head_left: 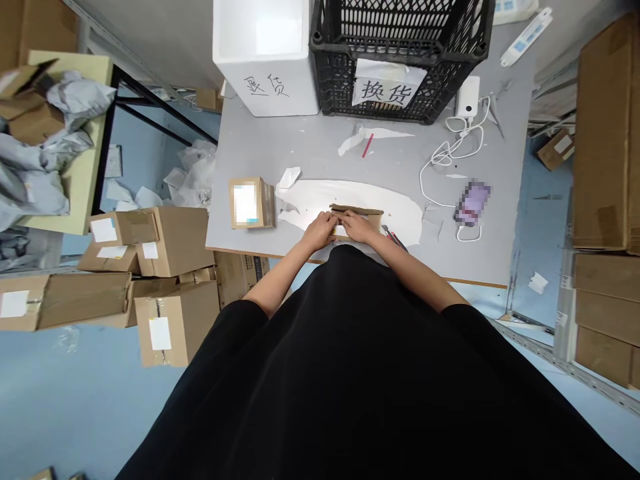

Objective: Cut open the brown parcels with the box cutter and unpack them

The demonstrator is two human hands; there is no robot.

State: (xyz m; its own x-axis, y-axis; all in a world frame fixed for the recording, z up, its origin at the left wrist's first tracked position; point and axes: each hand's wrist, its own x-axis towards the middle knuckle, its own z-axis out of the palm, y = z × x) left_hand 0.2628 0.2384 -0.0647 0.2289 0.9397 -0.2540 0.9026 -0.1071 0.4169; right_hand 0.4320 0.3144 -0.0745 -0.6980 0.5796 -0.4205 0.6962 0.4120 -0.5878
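- Small, low, brown cardboard box, roughly rectangular; long side runs left to right.
- Position: near edge of the grey desk, close in front of the wearer, over a white patch of the surface.
- Far edge: raised strip of brown board, slightly uneven along its top.
- Near left part: pale area with a small yellow mark; detail too small to read.
- Contact: left hand at left end, right hand across the middle; both partly cover it. Contents: cannot be made out.
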